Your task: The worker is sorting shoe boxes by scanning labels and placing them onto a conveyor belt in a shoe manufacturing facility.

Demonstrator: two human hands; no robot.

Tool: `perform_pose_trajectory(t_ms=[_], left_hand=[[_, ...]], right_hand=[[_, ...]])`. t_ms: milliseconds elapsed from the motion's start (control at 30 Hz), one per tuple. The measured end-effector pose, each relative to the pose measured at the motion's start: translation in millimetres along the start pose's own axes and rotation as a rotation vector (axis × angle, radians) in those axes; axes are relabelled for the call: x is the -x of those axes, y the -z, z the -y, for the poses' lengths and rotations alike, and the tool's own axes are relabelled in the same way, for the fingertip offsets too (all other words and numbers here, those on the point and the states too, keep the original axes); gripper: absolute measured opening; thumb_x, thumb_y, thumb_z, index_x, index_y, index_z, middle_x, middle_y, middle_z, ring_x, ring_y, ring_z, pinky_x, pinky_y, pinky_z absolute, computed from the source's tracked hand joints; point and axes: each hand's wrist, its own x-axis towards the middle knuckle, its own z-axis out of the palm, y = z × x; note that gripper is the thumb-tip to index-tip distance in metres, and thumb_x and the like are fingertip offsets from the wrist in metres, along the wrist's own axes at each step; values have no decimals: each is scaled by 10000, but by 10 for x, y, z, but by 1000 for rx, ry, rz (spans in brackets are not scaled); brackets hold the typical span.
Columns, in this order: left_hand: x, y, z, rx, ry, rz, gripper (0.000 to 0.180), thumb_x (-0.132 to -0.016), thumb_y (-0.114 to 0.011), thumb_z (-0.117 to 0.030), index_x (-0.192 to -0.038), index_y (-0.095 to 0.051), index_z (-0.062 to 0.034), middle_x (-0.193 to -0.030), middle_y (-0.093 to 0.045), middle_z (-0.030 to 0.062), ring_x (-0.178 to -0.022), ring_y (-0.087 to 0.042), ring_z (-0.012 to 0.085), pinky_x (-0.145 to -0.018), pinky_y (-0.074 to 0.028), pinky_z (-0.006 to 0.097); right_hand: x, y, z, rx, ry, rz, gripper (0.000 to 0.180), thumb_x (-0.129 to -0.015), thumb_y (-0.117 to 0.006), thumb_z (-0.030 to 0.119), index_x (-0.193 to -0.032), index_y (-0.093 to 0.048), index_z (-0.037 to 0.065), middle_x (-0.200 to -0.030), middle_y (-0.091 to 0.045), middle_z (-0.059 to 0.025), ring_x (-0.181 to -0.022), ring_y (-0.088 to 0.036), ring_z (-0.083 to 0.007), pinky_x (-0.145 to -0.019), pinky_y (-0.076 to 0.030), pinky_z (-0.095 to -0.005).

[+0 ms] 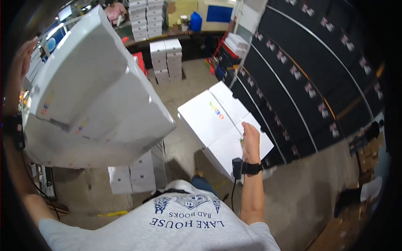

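A large white carton stack (96, 92), tilted, with small coloured lettering, fills the left side close to me. Beside its outer edge, at the far left, my left hand (26, 58) is raised with fingers stretched out. Whether it touches the cardboard I cannot tell. To the right of centre stand white boxes (201, 112) packed together, with coloured lettering on their tops. Over the nearest right box top, my right hand (251, 140) is stretched out with its fingers extended, holding nothing. Contact with the box is unclear.
Tall stacked black boxes (293, 71) lean along the right. White boxes stand on the floor ahead (166, 58) and near my feet (132, 178). A workbench (125, 39) runs along the back, with a blue container (195, 21) and a person (114, 11) there.
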Motion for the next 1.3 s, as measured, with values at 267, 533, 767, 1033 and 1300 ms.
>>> perform_pose_trajectory(t_ms=[267,533,767,1033,1300], left_hand=[[-460,-1160,195,-109,157,99,247,-990,-619,-310,-940,-625,-68,-558,-289,-103,-407,-191,0,-384,-150,212],[-1515,-2836,967,-243,347,184,291,-963,-641,-302,-758,-509,-143,-521,-265,-118,-394,-164,1,-387,-111,228],[-2623,-4169,1689,-242,410,292,307,-926,-674,-318,-744,-534,-114,-480,-274,-122,-396,-166,-3,-395,-112,233],[-3511,-5668,2438,-142,348,480,268,-953,-645,-312,-779,-551,-132,-540,-286,-123,-448,-193,17,-438,-133,253],[-3432,-6858,3367,376,693,353,144,-947,-583,-220,-833,-575,-132,-558,-256,-132,-447,-181,21,-420,-125,249]], right_hand=[[-2150,-758,44,8,-33,90,203,-919,-654,203,-875,-680,6,-702,-510,71,-629,-410,-39,-573,-325,-226],[-3989,-1763,-308,118,-60,121,236,-916,-654,218,-912,-686,-16,-783,-598,28,-701,-476,-69,-645,-387,-251],[-5063,-2308,-252,230,-189,45,212,-906,-645,162,-777,-648,-6,-731,-531,27,-705,-441,-80,-636,-348,-280],[-5345,-2454,-564,227,-307,57,225,-917,-638,191,-802,-655,-1,-733,-528,30,-697,-449,-84,-637,-362,-265],[-5516,-2823,-508,124,-483,26,241,-936,-606,233,-762,-563,72,-651,-464,36,-603,-419,-64,-551,-329,-250]])
